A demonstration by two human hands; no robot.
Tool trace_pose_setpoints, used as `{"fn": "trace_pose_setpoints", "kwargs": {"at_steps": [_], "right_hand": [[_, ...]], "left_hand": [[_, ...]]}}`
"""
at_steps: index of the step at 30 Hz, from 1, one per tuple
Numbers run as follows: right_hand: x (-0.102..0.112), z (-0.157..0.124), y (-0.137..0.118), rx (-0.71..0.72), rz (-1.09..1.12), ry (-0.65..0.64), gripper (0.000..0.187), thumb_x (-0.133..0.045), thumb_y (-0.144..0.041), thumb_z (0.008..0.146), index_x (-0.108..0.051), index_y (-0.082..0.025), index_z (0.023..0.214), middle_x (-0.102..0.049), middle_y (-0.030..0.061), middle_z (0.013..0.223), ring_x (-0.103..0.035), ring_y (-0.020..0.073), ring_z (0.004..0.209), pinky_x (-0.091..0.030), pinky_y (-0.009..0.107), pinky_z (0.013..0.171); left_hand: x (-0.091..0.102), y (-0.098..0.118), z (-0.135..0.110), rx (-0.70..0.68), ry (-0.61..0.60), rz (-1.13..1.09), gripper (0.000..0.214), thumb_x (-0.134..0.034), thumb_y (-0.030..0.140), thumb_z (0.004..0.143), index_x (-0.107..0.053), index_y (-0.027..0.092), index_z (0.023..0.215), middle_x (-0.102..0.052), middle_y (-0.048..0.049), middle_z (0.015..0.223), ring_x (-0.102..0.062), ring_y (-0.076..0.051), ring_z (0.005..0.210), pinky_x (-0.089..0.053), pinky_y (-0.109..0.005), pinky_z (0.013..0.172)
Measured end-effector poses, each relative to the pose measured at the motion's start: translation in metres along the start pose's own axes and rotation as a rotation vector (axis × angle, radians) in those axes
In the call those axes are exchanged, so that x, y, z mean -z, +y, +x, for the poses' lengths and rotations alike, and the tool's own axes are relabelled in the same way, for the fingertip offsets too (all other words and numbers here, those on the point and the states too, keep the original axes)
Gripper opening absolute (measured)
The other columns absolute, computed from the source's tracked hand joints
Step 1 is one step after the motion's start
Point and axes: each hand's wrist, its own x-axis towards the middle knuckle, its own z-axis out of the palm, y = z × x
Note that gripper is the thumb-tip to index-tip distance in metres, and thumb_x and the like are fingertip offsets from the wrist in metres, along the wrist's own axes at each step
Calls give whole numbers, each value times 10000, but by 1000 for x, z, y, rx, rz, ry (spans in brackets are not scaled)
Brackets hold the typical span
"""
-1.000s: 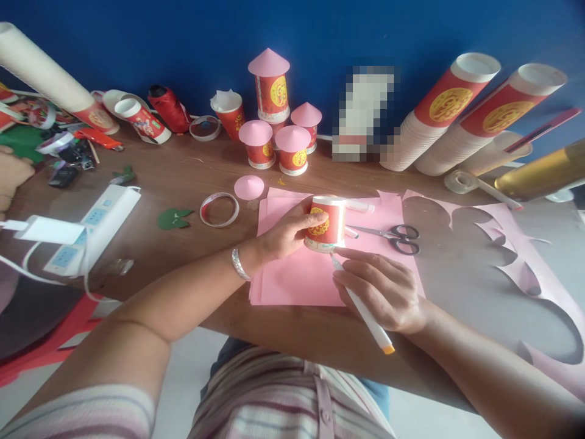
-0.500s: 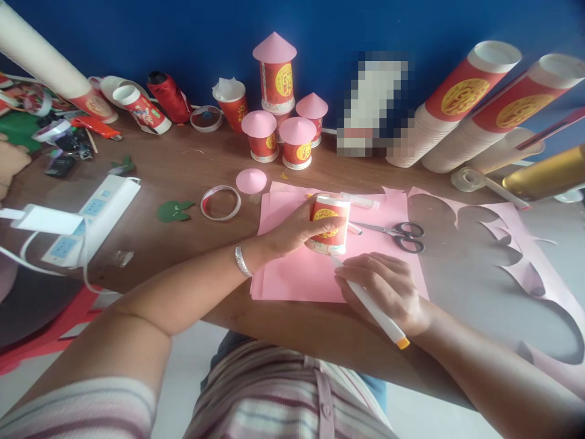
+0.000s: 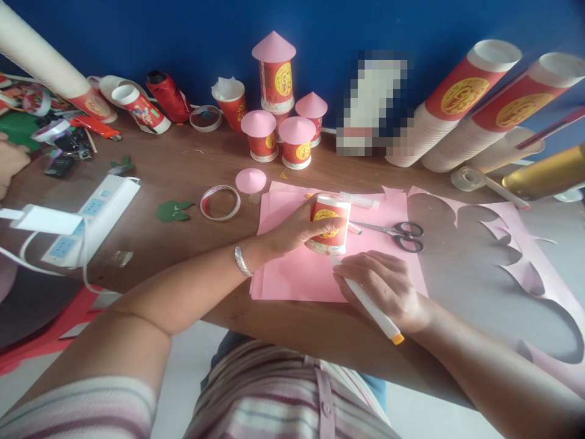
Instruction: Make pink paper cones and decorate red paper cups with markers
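My left hand (image 3: 295, 230) is wrapped round a red paper cup (image 3: 329, 223) with a gold emblem, which stands upside down on a stack of pink paper (image 3: 301, 274). My right hand (image 3: 381, 286) grips a white marker (image 3: 372, 310) with an orange end, its tip at the cup's lower rim on the paper. Scissors (image 3: 397, 235) lie on the pink paper just right of the cup.
Several red cups with pink cone tops (image 3: 278, 131) stand at the back by the blue wall. Long stacks of cups (image 3: 457, 100) lie at right. A cut ring (image 3: 220, 203), a pink cone (image 3: 250, 180), a power strip (image 3: 91, 219) and cut pink paper (image 3: 525, 262) are about. Another person's hand (image 3: 9, 164) shows at left.
The view shifted slightly upward between the oldest frame and now. My right hand has slid the marker a little along the cup's rim. My left hand keeps its hold on the cup.
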Motion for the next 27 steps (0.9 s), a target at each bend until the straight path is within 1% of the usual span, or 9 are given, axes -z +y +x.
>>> {"fn": "trace_pose_setpoints", "kwargs": {"at_steps": [3, 8, 14, 18, 22, 27], "right_hand": [[0, -1, 1, 8, -10, 11, 198, -663, -49, 903, -622, -153, 1066, -723, 57, 814, -646, 147, 629, -535, 276, 560], [3, 0, 1, 1, -29, 9, 202, -653, -65, 904, -630, -179, 1069, -718, 32, 801, -642, 143, 623, -535, 275, 565], [6, 3, -2, 9, -20, 39, 254, -637, -17, 856, -624, -194, 1038, -681, -2, 736, -614, 136, 589, -518, 277, 545], [3, 3, -2, 31, -27, 30, 233, -637, -21, 867, -615, -181, 1035, -682, 5, 729, -614, 134, 591, -527, 276, 548], [0, 2, -2, 27, -38, 24, 222, -652, -24, 874, -614, -173, 1034, -695, 14, 747, -618, 133, 593, -533, 277, 550], [0, 1, -2, 19, -42, 13, 193, -649, -36, 897, -609, -168, 1031, -704, 25, 765, -612, 133, 603, -532, 277, 555]], "left_hand": [[0, 0, 0, -1, 3, 3, 467, -776, 491, 891, -620, 170, 1192, -786, -148, 1100, -748, -220, 942, -590, -334, 808], [1, 0, 0, -15, 2, 15, 458, -774, 470, 899, -619, 157, 1195, -786, -162, 1105, -747, -215, 923, -584, -318, 787], [1, -1, 0, -7, -6, 11, 461, -771, 507, 889, -634, 164, 1166, -784, -177, 1115, -755, -239, 952, -589, -319, 777], [-1, 0, 0, 9, 11, -5, 504, -789, 505, 872, -595, 170, 1195, -779, -173, 1109, -758, -250, 963, -601, -331, 757], [-3, -1, 0, 6, 44, -25, 539, -813, 473, 854, -544, 186, 1223, -777, -158, 1084, -756, -268, 1003, -612, -357, 771], [-3, -3, 0, 12, 44, -11, 527, -809, 474, 854, -545, 194, 1215, -785, -146, 1045, -758, -262, 996, -604, -353, 787]]}}
